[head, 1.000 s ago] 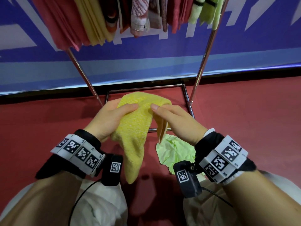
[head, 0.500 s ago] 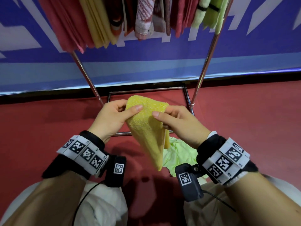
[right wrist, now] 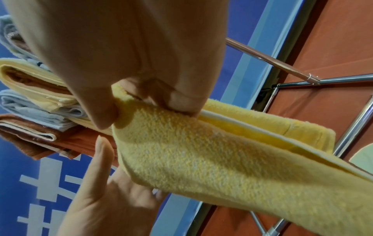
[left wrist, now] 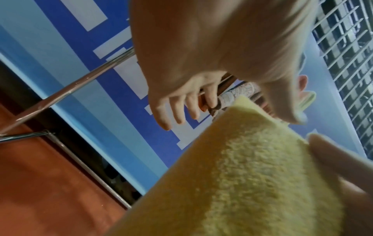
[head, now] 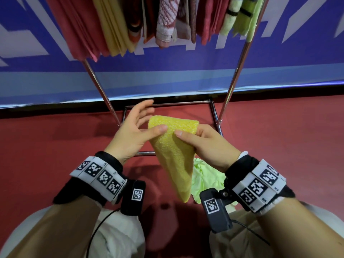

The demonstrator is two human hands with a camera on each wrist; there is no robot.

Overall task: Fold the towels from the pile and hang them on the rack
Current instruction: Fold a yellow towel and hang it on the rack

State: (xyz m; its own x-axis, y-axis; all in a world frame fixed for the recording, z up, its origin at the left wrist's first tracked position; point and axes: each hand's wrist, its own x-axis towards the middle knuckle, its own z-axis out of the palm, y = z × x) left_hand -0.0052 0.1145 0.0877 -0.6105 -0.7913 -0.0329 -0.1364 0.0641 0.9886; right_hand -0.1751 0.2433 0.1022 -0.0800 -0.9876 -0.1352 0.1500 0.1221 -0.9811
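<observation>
A folded yellow towel hangs in front of me, narrowing to a point at the bottom. My right hand pinches its upper right corner between thumb and fingers, which shows up close in the right wrist view. My left hand has its fingers spread and straight, with only the thumb touching the towel's upper left face. In the left wrist view, the left hand's fingers are clear of the yellow towel. A crumpled light green towel lies on the floor below my right wrist.
The chrome rack stands just ahead, its slanted posts rising from a rectangular base frame on the red floor. Several folded towels in red, yellow, pink and green hang along its top. A blue wall panel sits behind.
My left hand has let go of the yellow towel's corner and spread its fingers, leaving only the thumb on it. The towel has gone from loosely bunched to a narrower fold. My right hand keeps its hold.
</observation>
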